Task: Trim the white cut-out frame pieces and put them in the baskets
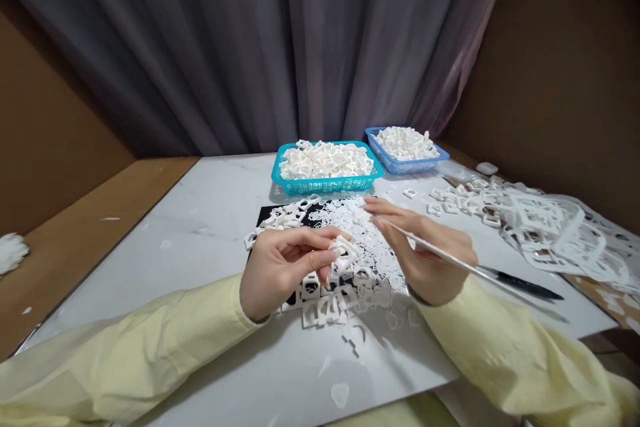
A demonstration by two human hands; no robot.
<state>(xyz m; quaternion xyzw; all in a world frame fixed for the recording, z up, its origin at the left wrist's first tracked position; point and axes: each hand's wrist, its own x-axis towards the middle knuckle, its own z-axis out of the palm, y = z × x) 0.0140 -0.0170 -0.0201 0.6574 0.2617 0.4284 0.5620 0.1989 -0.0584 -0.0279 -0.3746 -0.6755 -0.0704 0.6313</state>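
Observation:
Between the thumb and fingers of my left hand (293,263) is a small white plastic frame (344,250) with an opening in its middle. My right hand (425,247) grips a thin, pale, pen-like tool (445,255), whose long end sticks out past the hand to the right. Its working tip is hard to make out. Both hands are above a black mat (267,215) strewn with white scraps (377,250). More white frames (311,288) lie under and in front of my left hand, and others are heaped at the mat's far left.
Behind the mat stands a teal basket (327,185) heaped with white pieces; a blue basket (415,165), also full, is behind it to the right. Loose frames and a tangle of white plastic strips (550,227) cover the right side. A black pen-like tool (530,285) lies beside my right wrist.

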